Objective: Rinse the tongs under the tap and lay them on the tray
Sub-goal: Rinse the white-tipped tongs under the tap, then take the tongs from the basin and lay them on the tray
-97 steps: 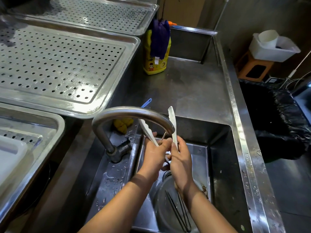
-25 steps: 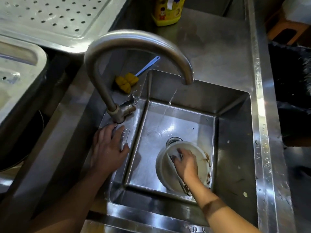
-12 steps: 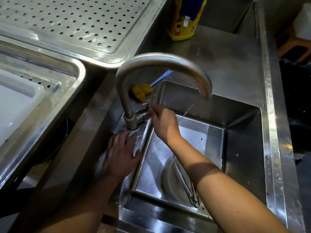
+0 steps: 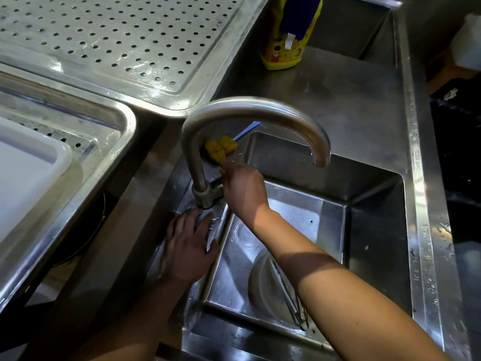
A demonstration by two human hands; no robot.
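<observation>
My right hand (image 4: 243,190) closes its fingers around the tap (image 4: 256,113) handle at the base. My left hand (image 4: 188,246) lies flat, released, on the sink (image 4: 377,204) rim. The tongs (image 4: 291,299) rest across a bowl (image 4: 260,287) in the near basin.

No readable text, brand name, number or sign appears anywhere. The yellow bottle (image 4: 285,46) standing at the far side of the steel counter (image 4: 346,100) carries a label with a small cartoon figure (its lettering is too blurred to make out).
</observation>
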